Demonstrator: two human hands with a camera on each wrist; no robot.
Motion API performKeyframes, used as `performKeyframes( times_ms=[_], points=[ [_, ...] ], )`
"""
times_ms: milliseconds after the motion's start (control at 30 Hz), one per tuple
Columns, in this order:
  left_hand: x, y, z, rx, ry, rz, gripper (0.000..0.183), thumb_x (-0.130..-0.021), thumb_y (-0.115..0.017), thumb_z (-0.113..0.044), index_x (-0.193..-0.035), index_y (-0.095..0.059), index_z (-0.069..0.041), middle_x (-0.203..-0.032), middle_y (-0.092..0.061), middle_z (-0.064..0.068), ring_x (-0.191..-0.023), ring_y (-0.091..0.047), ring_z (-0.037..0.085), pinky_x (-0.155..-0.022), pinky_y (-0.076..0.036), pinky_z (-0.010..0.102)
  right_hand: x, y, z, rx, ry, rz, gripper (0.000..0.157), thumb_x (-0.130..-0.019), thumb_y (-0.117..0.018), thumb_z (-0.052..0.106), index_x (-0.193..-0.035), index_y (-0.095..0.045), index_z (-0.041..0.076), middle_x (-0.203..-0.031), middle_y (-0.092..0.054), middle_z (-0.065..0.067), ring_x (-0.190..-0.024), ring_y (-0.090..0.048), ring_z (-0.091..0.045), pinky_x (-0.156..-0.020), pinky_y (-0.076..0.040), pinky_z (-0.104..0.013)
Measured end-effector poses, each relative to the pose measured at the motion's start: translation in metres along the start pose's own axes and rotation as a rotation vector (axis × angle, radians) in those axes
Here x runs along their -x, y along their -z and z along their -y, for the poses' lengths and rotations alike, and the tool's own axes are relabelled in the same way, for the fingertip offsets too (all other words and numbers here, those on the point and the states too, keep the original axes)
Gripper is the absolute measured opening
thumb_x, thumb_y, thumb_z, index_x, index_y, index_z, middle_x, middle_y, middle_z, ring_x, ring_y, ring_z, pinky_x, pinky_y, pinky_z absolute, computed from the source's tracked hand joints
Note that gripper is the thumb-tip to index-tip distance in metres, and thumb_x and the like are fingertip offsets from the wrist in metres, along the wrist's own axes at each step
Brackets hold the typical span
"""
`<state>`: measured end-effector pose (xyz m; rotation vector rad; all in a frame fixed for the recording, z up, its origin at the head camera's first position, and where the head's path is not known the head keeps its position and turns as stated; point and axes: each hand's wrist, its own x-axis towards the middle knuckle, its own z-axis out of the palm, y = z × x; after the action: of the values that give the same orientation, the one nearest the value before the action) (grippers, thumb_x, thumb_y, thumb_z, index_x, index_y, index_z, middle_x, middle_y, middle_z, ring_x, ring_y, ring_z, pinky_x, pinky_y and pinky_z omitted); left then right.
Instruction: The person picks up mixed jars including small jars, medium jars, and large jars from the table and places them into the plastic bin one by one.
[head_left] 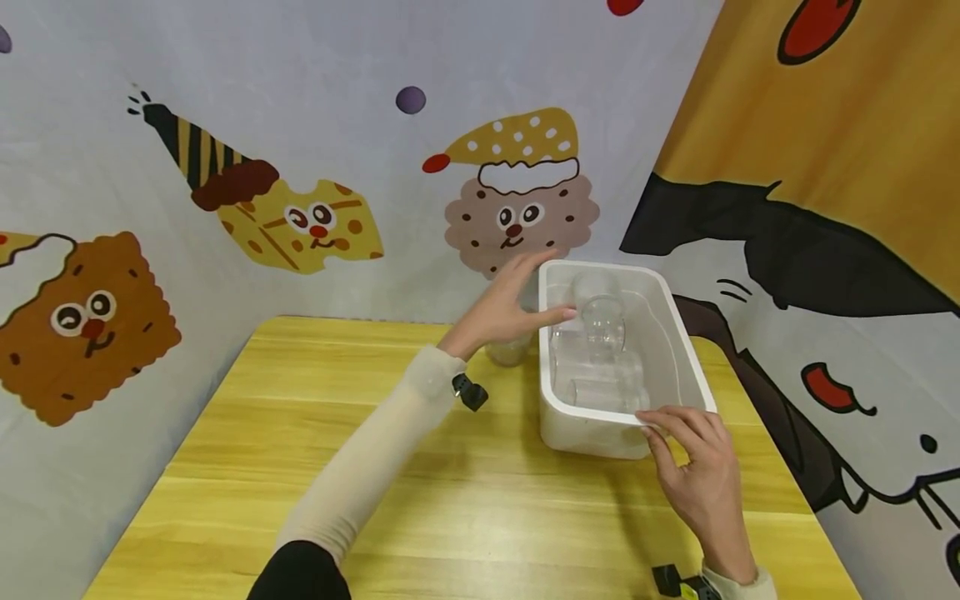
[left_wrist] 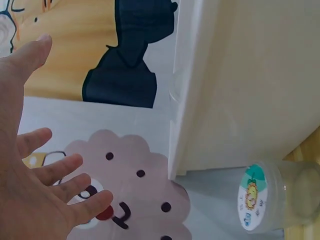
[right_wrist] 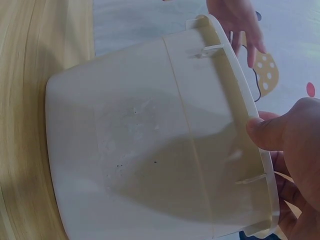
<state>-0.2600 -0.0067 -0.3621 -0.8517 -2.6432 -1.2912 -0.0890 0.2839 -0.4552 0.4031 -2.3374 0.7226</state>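
A white plastic bin (head_left: pixel 592 433) stands on the table with several clear jars (head_left: pixel 603 329) inside, some lying on their sides. My right hand (head_left: pixel 697 467) grips its near rim; in the right wrist view the thumb (right_wrist: pixel 267 132) lies on the outside of the rim. With fingers spread and nothing in it, my left hand (head_left: pixel 510 308) is at the bin's left rim, the thumb reaching over the opening. Below that hand, left of the bin, stands another clear jar (head_left: pixel 508 352), partly hidden. Its lid (left_wrist: pixel 254 197) carries a printed white and green label in the left wrist view.
The yellow wood-grain table (head_left: pixel 360 400) extends left and in front of the bin. Its back edge meets a cloth backdrop (head_left: pixel 330 83) printed with cartoon figures. Small black wrist cameras (head_left: pixel 470 392) are strapped to both wrists.
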Motion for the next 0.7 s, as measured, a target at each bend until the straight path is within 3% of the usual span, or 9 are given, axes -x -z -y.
performKeyframes(
  times_ms=[367, 533, 700],
  points=[
    [0.01, 0.002, 0.024, 0.041, 0.061, -0.044, 0.096, -0.086, -0.074, -0.064, -0.163, -0.022, -0.037, -0.169, -0.024, -0.003, -0.154, -0.029, 0.023, -0.122, -0.033, 0.057, 0.002, 0.0, 0.001, -0.001, -0.025, 0.006, 0.024, -0.084, -0.082, 0.001, -0.106, -0.081, 0.012, -0.106, -0.073, -0.01, -0.101, -0.055, -0.028, -0.093, -0.032, -0.018],
    [0.019, 0.002, 0.038, 0.07, 0.094, -0.077, 0.097, -0.085, -0.076, -0.06, -0.162, -0.019, -0.042, -0.17, -0.022, -0.003, -0.156, -0.026, 0.023, -0.123, -0.03, 0.057, 0.003, 0.0, 0.003, -0.001, -0.029, 0.003, 0.024, -0.083, -0.082, 0.0, -0.105, -0.081, 0.011, -0.104, -0.073, -0.01, -0.1, -0.055, -0.027, -0.092, -0.033, -0.02],
    [0.026, 0.001, 0.053, 0.097, 0.133, -0.117, 0.101, -0.085, -0.078, -0.058, -0.164, -0.02, -0.034, -0.171, -0.022, -0.002, -0.157, -0.023, 0.025, -0.124, -0.026, 0.06, 0.002, 0.0, 0.003, 0.001, -0.021, -0.002, 0.025, -0.083, -0.082, 0.0, -0.105, -0.081, 0.011, -0.104, -0.073, -0.01, -0.1, -0.054, -0.027, -0.091, -0.033, -0.021]
  ],
)
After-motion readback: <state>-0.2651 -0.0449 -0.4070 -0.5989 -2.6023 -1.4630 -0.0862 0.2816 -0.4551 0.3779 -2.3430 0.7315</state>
